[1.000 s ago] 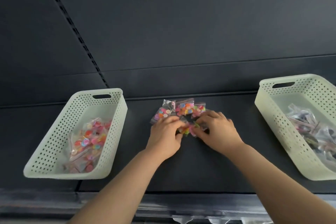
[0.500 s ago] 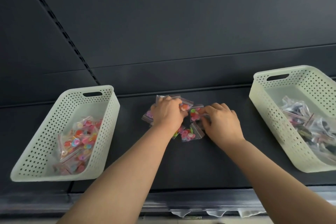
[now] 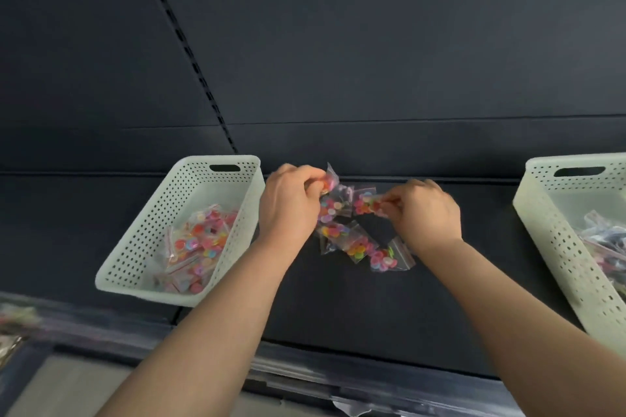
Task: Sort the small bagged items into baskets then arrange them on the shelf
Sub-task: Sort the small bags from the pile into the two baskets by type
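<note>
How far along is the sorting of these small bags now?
Done: the left basket holds colourful bags and the right basket darker bags. In hand: the left hand pinches one bag, the right hand a second bag. Left: several loose bags lie on the shelf between the baskets.

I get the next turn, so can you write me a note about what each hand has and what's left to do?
Left hand grips one colourful bag; right hand pinches a second bag.
More loose bags lie on the shelf between the baskets.
Done: left basket holds colourful bags, right basket holds darker ones.
Left: basket the held and loose bags, then arrange the baskets.
</note>
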The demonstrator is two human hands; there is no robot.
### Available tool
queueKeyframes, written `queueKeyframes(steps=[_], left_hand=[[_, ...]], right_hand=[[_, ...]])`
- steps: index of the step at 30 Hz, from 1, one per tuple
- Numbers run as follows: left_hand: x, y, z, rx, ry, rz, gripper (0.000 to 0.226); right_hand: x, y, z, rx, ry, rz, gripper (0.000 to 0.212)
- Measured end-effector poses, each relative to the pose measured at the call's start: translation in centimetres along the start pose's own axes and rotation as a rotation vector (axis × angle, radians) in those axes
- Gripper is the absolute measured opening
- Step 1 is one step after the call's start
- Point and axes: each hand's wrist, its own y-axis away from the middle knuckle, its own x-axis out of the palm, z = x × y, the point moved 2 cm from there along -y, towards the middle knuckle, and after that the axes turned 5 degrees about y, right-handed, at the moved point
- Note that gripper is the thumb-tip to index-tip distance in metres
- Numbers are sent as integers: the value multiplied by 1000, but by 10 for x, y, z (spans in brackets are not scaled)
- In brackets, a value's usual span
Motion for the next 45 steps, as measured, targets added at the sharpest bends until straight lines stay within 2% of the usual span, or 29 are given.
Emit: queueKeyframes(steps=[5, 9, 13, 17, 22, 27, 33, 37, 40, 45], left_hand=[[-79, 8, 57, -170, -92, -211, 21], [-116, 23, 109, -348, -160, -113, 31], [-129, 29, 124, -316, -125, -106, 33], [-128, 12, 119, -226, -60, -104, 29], [-91, -13, 87, -78, 16, 15, 25], [-35, -18, 45, 42, 11, 197, 23], [25, -21, 25, 4, -172, 430, 16], [45, -20, 32, -32, -263, 406, 22], [50, -20, 37, -63, -216, 374, 14], [42, -15, 30, -45, -170, 271, 3]], right_hand=[[4, -7, 79, -172, -289, 0, 13], [11, -10, 141, -292, -391, 4, 14], [23, -18, 185, -326, -428, -31, 11], [30, -24, 210, -369, -377, 65, 17], [27, -12, 163, -234, -271, -40, 19], [18, 4, 90, 10, -126, -15, 21], [7, 22, 35, 92, -24, 57, 19], [5, 37, 22, 83, -10, 144, 12], [3, 42, 16, 79, -47, 194, 11], [-2, 49, 9, 51, -53, 235, 26]])
